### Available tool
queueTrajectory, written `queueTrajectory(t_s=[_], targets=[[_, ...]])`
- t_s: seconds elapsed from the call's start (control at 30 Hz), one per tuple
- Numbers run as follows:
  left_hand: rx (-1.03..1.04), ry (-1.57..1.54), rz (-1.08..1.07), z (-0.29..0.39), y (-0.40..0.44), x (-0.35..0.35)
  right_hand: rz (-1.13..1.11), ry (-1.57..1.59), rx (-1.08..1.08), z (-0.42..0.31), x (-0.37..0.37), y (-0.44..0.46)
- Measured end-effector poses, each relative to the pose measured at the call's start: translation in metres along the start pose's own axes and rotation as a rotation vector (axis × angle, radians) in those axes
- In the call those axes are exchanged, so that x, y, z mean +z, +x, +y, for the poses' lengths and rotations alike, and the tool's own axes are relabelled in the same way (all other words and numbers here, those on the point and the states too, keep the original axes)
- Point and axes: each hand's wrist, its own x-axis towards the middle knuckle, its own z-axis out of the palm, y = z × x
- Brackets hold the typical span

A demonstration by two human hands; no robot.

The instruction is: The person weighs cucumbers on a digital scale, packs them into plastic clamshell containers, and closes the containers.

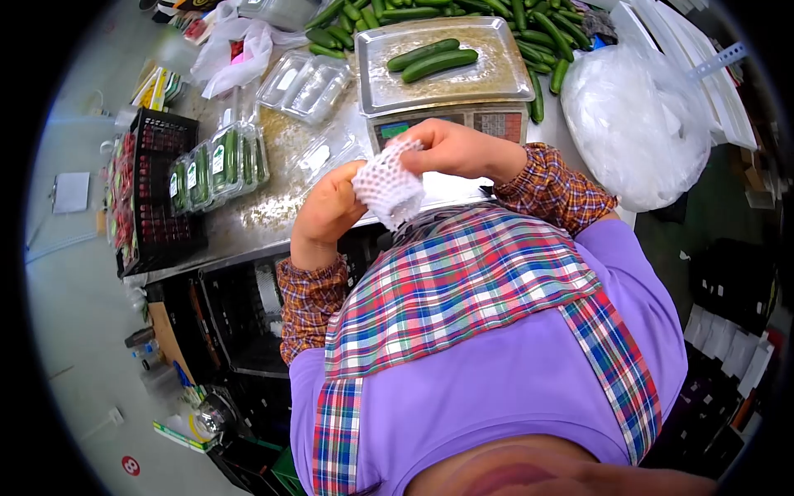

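Note:
A white foam net sleeve [387, 188] is held up in front of the apron, just before the scale. My left hand [329, 205] pinches its left side, and the fingers of my right hand [463, 150] close on its upper right edge. Past my hands, two cucumbers [438, 64] lie side by side on the metal tray [376, 93] of a weighing scale [496, 124]. The sleeve and my right hand cover part of the scale's front panel.
Loose cucumbers [542, 37] pile up behind the tray. Clear packs of cucumbers [223, 165] stand at left beside a black crate [161, 178]. Clear plastic trays [304, 85] sit near a white bag [236, 50]. A big plastic bag [633, 124] bulges at right.

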Motion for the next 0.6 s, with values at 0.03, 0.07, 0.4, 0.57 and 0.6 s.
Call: queueTrajectory(t_s=[0.03,0.07,0.4,0.57,0.6], targets=[[0.006,-0.007,-0.011,-0.004,0.0,-0.01,0.044,0.013,-0.09,0.007,-0.003,-0.003],[0.011,-0.014,-0.023,-0.007,0.002,-0.016,0.089,0.023,-0.18,0.011,-0.005,-0.006],[-0.197,0.712,-0.065,0.007,0.062,0.017,0.02,-0.219,0.254,-0.011,-0.027,-0.044],[-0.254,0.825,-0.143,-0.008,0.064,0.003,0.127,-0.625,0.089,-0.002,-0.002,-0.056],[-0.346,0.66,-0.124,-0.009,0.056,0.004,0.057,-0.634,0.064,0.008,-0.004,-0.052]])
